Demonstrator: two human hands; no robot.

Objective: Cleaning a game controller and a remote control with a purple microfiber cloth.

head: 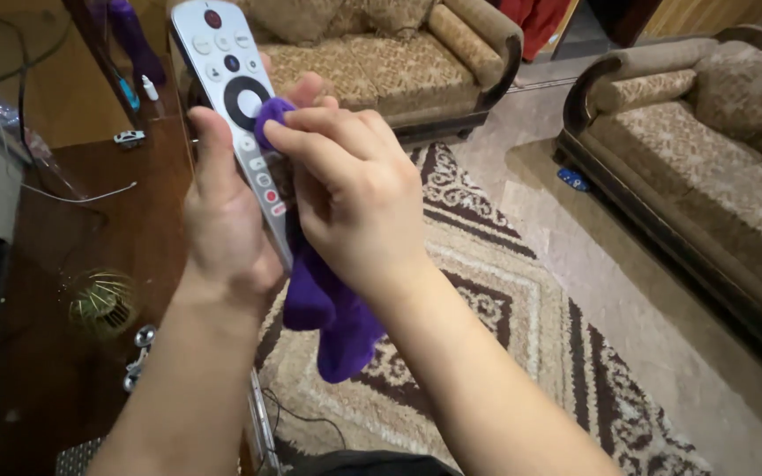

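My left hand (222, 229) grips a slim white remote control (227, 66) upright, thumb along its left edge. The remote has a dark round ring pad and small buttons. My right hand (359, 198) holds a purple cloth (328, 304) and presses a fold of it with the fingertips against the remote's face, just right of the ring pad. The rest of the cloth hangs down below both hands. The lower part of the remote is hidden behind my hands.
A dark wooden table (134, 220) lies at the left with a white cable, a small toy car (129, 137) and a round wire object (103, 302). Two patterned beige sofas (381, 53) (725, 176) flank a brown-and-cream rug (522, 308).
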